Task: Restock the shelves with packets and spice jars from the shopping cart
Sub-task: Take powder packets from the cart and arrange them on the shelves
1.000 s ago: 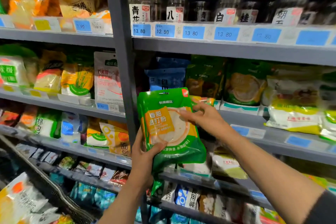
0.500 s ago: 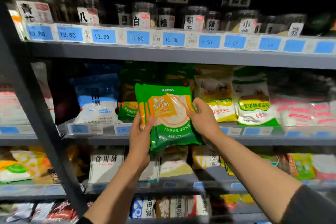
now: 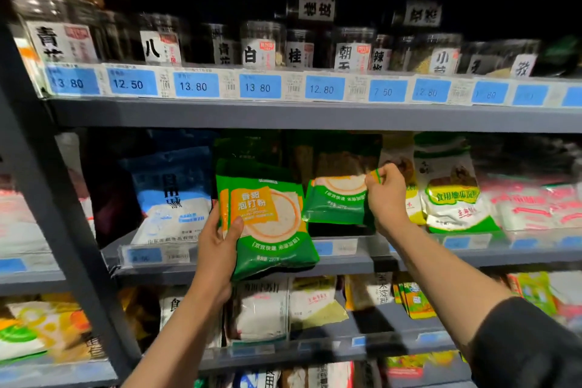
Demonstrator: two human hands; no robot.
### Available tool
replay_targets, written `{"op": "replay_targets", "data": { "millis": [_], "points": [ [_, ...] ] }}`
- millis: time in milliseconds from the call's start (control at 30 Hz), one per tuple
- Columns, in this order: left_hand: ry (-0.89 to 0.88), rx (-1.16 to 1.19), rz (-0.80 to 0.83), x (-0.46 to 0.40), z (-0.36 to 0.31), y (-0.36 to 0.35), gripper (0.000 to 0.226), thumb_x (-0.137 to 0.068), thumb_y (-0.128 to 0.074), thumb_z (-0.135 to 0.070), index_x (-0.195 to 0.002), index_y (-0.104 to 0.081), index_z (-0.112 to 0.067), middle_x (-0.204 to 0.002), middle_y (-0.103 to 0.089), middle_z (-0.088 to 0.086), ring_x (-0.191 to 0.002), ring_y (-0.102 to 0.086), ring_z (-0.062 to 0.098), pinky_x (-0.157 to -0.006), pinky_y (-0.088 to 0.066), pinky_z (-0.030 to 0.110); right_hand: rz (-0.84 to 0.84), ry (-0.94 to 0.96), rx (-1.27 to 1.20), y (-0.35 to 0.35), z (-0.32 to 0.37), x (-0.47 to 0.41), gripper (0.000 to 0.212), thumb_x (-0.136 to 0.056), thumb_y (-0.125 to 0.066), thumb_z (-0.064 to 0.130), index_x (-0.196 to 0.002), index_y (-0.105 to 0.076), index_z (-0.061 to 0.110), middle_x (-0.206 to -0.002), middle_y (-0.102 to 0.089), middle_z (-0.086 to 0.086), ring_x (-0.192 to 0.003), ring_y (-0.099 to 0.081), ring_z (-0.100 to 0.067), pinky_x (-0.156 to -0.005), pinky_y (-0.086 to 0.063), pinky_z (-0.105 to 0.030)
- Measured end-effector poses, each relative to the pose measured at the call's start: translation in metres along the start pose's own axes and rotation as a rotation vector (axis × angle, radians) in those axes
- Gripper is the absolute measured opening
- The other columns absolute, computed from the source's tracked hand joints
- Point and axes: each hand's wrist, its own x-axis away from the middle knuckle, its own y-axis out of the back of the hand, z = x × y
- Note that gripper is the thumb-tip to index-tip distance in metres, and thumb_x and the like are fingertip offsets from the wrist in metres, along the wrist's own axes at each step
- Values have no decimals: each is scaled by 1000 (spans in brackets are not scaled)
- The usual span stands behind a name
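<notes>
Packets (image 3: 267, 220) now split; right hand (image 3: 385, 195) apparently shelving one.

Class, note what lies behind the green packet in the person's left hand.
Behind the green packet held by the left hand, another green packet's top stands on the shelf. Anything lower is covered.

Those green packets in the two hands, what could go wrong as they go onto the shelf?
The right hand only pinches its green packet by the top corner, so it might slip or flop forward off the shelf edge. The left hand grips the other green packets low down; pushing them in could knock the blue packet beside them.
</notes>
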Motion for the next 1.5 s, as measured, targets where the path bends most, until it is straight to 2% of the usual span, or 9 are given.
{"op": "replay_targets", "data": {
  "millis": [167, 333, 533, 633, 833, 1000, 1267, 1367, 1500],
  "points": [
    [38, 18, -1, -14, -3, 19, 32, -97, -52, -7, -121, -59, -26, -111, -70, 0, -100, -68, 21, -81, -59, 37, -62, -76, -13, -33, 1, -9, 40, -88, -48, -6, -64, -25, 16, -67, -26, 2, -61, -24, -10, -53, -23, -27],
    [115, 17, -3, -26, -8, 29, 28, -97, -51, -6, -106, -62, -31, -110, -70, 8, -102, -67, 31, -92, -52, 50, -13, -139, 127, -51, -11, -13, 31, -83, -45, -12, -64, -35, 10, -67, -34, -3, -69, -34, -19, -65, -28, -31],
    [101, -67, 23, -31, -7, 29, 25, -97, -54, -10, -100, -63, -33, -106, -72, 6, -98, -69, 29, -92, -52, 52, 103, -212, 535, -64, -14, -11, 25, -96, -42, 5, -92, -63, -8, -84, -57, -13, -88, -59, -29, -68, -40, -31],
    [102, -69, 25, -31, -7, 29, 26, -97, -55, -10, -100, -63, -34, -106, -72, 6, -98, -69, 29, -91, -53, 52, 197, -129, 607, -68, -15, -8, 29, -93, -51, 14, -88, -66, -10, -84, -63, -18, -91, -64, -33, -67, -42, -31],
    [65, -87, 21, -30, -6, 29, 26, -97, -53, -10, -102, -64, -33, -97, -74, -5, -92, -70, 19, -84, -55, 42, 454, -137, 647, -75, -20, -2, 92, -54, -91, 40, -117, -50, -12, -123, -51, -26, -112, -54, -35, -87, -51, -36],
    [70, -78, 10, -29, -8, 27, 26, -97, -52, -10, -104, -62, -33, -96, -72, -7, -87, -70, 14, -76, -55, 34, 618, 88, 903, -71, -14, 12, 98, -53, -86, 54, -124, -37, 7, -126, -35, -18, -123, -31, -34, -100, -38, -43],
    [93, -57, 19, -25, -9, 28, 25, -97, -54, -12, -103, -62, -35, -88, -75, -9, -83, -73, 13, -74, -56, 34, 400, 133, 1093, -72, -9, 12, 64, -79, -61, 63, -112, -56, 8, -119, -54, -20, -115, -44, -35, -89, -44, -41],
    [107, -27, 16, -23, -9, 30, 26, -94, -58, -11, -109, -62, -32, -97, -75, -4, -89, -72, 17, -77, -57, 36, 189, 306, 783, -71, 5, 30, 49, -91, -49, 55, -84, -62, 8, -89, -61, -16, -92, -53, -30, -74, -42, -38],
    [110, 31, 7, -20, -8, 29, 32, -87, -66, -7, -109, -64, -29, -99, -75, 0, -86, -73, 18, -72, -60, 33, 564, -111, 265, -85, 29, 54, 60, -73, -73, 55, -51, -31, 17, -51, -33, -2, -49, -35, -16, -50, -23, -31]
  ]
}}
